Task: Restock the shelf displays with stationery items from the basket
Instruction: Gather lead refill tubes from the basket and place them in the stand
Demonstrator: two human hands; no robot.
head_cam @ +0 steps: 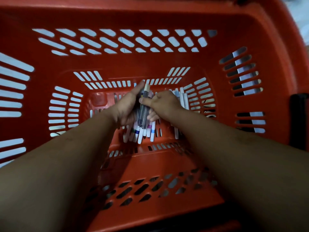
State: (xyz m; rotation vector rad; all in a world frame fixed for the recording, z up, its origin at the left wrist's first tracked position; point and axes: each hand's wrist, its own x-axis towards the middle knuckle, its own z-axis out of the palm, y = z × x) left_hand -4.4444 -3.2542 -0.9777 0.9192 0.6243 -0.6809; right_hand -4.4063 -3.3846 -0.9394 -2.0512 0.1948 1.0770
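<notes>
I look straight down into a deep red plastic basket with slotted walls. Both my arms reach to its bottom. My left hand is wrapped around a bundle of pens and markers, whose white ends stick out below the palm. My right hand presses against the same bundle from the right, thumb laid across it. More white-barrelled markers lie loose on the basket floor behind my right hand.
The basket walls rise on all sides around my arms. A black handle part shows at the basket's right rim. Pale floor shows through the slots.
</notes>
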